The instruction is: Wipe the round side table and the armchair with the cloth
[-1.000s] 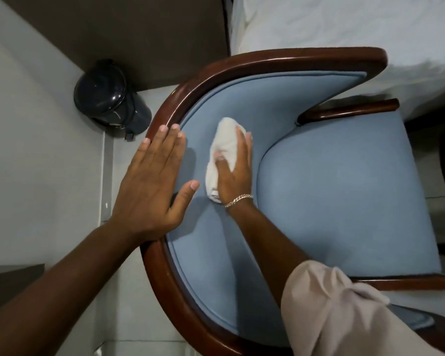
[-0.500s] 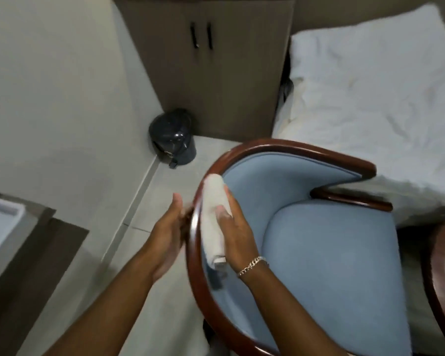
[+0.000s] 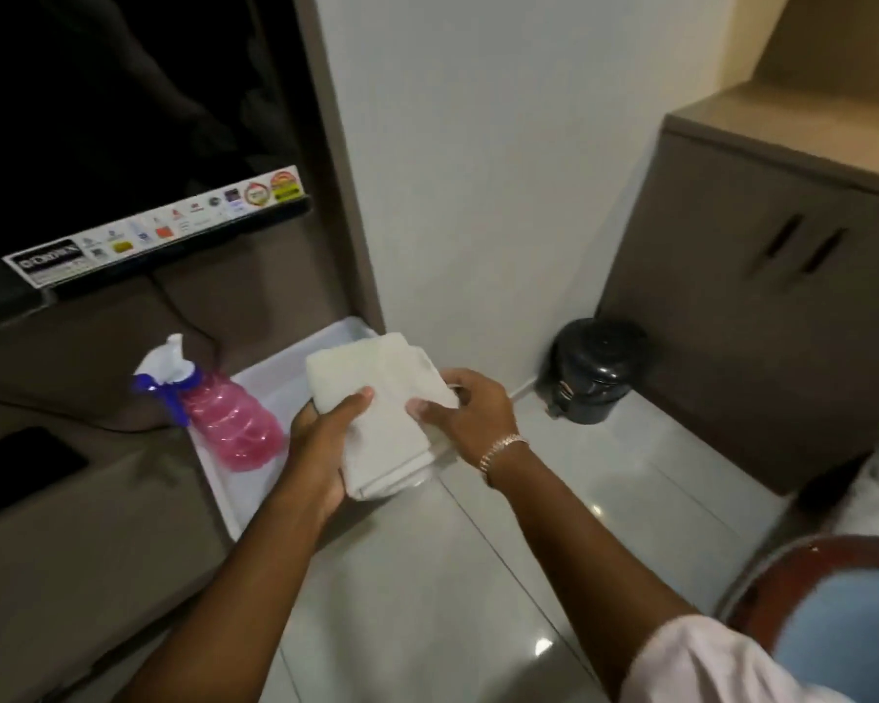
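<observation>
Cloth first: the folded white terry cloth is sitting between both of your hands, hovering over the near corner of the shallow white plastic tray on the brown counter. Your left hand is cupping it from below with the thumb pressing on top, and your right hand is pinching its right edge, so both grips are closing on the cloth and neither is free. The blue upholstered armchair with the dark wooden rim is showing only at the lower right, well apart from the cloth; the round side table is out of view.

You are looking, by my reading, at setting the cloth down or refolding it. What could go wrong: the cloth is overhanging the tray's edge toward the floor, so letting go too early could be dropping it onto the pale floor tiles. Swinging your left forearm inward could be knocking the pink ribbed spray bottle with the blue and white trigger, which is lying in the tray just beside your left hand.

Counting: one cloth, one tray, one spray bottle, one small black pedal bin against the wall, one armchair partly showing, two hands.
</observation>
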Available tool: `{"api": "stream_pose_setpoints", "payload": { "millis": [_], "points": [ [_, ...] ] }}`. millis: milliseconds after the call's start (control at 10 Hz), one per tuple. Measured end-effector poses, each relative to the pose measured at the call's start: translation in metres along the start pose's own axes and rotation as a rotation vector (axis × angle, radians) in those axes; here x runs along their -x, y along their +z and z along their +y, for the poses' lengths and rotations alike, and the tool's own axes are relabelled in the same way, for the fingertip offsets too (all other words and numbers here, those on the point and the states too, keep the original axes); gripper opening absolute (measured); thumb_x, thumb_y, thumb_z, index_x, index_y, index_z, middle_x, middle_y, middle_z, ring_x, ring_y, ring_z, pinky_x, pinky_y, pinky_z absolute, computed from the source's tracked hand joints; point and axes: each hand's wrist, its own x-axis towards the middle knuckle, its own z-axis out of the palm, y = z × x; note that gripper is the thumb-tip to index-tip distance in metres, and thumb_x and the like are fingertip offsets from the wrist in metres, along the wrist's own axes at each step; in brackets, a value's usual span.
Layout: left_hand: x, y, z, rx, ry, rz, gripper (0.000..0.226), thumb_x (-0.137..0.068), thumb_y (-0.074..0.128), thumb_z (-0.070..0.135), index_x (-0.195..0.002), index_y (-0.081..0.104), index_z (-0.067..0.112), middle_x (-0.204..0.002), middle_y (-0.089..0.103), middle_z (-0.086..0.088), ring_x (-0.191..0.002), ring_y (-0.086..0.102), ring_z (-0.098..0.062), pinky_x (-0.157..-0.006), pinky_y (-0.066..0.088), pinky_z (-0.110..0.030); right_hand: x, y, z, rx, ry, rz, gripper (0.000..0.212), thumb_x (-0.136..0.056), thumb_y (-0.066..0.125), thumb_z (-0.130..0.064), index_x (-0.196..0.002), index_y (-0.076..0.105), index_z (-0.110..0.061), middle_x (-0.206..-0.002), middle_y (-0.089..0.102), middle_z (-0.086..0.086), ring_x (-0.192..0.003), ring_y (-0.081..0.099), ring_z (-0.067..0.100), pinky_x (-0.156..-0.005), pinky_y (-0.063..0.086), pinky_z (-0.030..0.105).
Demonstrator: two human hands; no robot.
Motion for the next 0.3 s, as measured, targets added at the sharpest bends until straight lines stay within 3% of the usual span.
{"api": "stream_pose_setpoints", "payload": {
  "millis": [100, 200, 300],
  "points": [
    [-0.052, -0.026, 0.003, -0.374, 0.076, 0.289, 0.063, -0.086, 0.072, 0.016, -0.142, 0.044, 0.014, -0.138, 0.061, -0.011, -0.122, 0.061, -0.035, -0.099, 0.053, -0.049, -0.053, 0.060, 0.001, 0.247, -0.056, -0.030, 0.052, -0.078, 0.079, -0.036, -0.123, 0.062, -0.016, -0.121, 0.069, 0.006, -0.108, 0.062, 0.025, -0.087, 0.048, 0.028],
    [-0.086, -0.032, -0.009, -0.677, 0.041, 0.250, 0.079, -0.086, 0.071, 0.012, -0.152, 0.028, 0.020, -0.152, 0.046, -0.011, -0.137, 0.047, -0.036, -0.111, 0.044, -0.051, -0.084, 0.082, 0.007, 0.456, -0.026, -0.029, 0.046, -0.085, 0.070, -0.022, -0.129, 0.059, -0.014, -0.123, 0.068, 0.015, -0.117, 0.060, 0.035, -0.098, 0.049, 0.036],
    [-0.087, -0.034, -0.025, -0.870, 0.080, 0.241, 0.088, -0.083, 0.070, 0.004, -0.155, 0.022, 0.018, -0.160, 0.034, -0.011, -0.145, 0.037, -0.033, -0.117, 0.035, -0.039, -0.077, 0.084, 0.021, 0.563, -0.138, 0.072, 0.037, -0.086, 0.061, -0.010, -0.122, 0.065, -0.013, -0.115, 0.069, 0.015, -0.107, 0.064, 0.034, -0.092, 0.050, 0.033]
  ]
}}
